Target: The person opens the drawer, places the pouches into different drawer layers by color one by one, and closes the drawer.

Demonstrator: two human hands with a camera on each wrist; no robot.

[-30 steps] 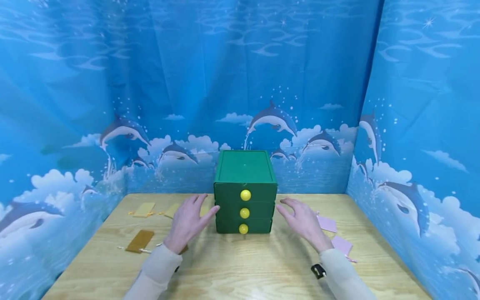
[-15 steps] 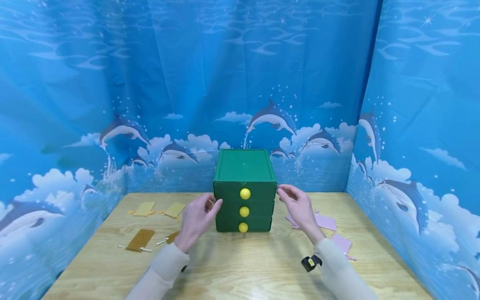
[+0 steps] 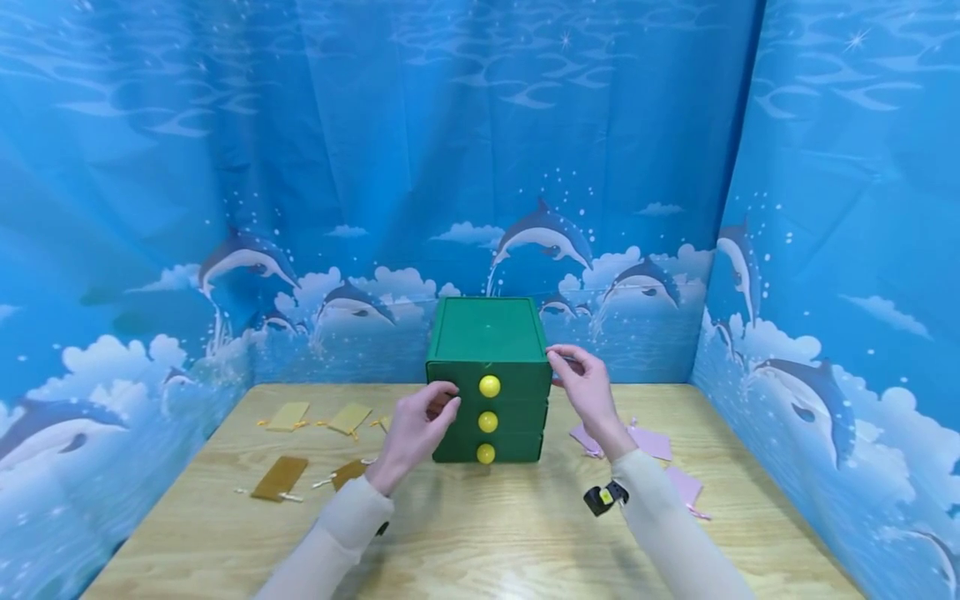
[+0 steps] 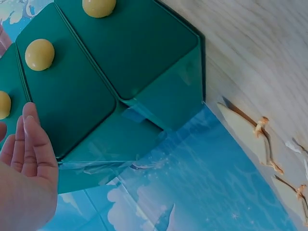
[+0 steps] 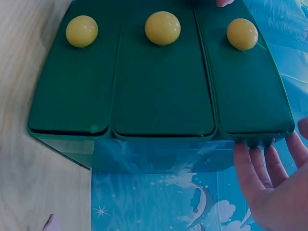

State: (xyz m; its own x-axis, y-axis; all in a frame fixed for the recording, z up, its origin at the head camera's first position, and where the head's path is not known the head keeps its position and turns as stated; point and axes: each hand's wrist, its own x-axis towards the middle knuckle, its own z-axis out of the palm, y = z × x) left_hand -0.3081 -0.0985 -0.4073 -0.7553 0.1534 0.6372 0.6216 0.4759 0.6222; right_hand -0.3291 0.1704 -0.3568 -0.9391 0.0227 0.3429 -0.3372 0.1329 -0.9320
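A green three-drawer box [image 3: 491, 329] stands upright on the table, a round yellow knob [image 3: 489, 386] on each drawer front. All the drawers look closed. My left hand [image 3: 415, 429] is in front of the box's left side, below the top knob's level. Its fingers bend loosely and hold nothing; in the left wrist view the hand [image 4: 29, 159] appears apart from the knobs. At the top right corner, my right hand [image 3: 588, 387] touches the box. Seen from the right wrist, its fingertips [image 5: 245, 153] rest against the top drawer's side, with the thumb near the front edge.
Yellow pouches [image 3: 349, 417] and brown pouches [image 3: 281, 478] with drawstrings lie on the left of the wooden table [image 3: 480, 533]. Several pink pouches [image 3: 651, 443] lie on the right. A blue dolphin-print curtain [image 3: 360, 167] hangs behind and beside the table.
Both hands have moved inward and up: the left in front of the upper drawers, the right to the box's top right corner. Their spread fingers have drawn together. The box stays put.
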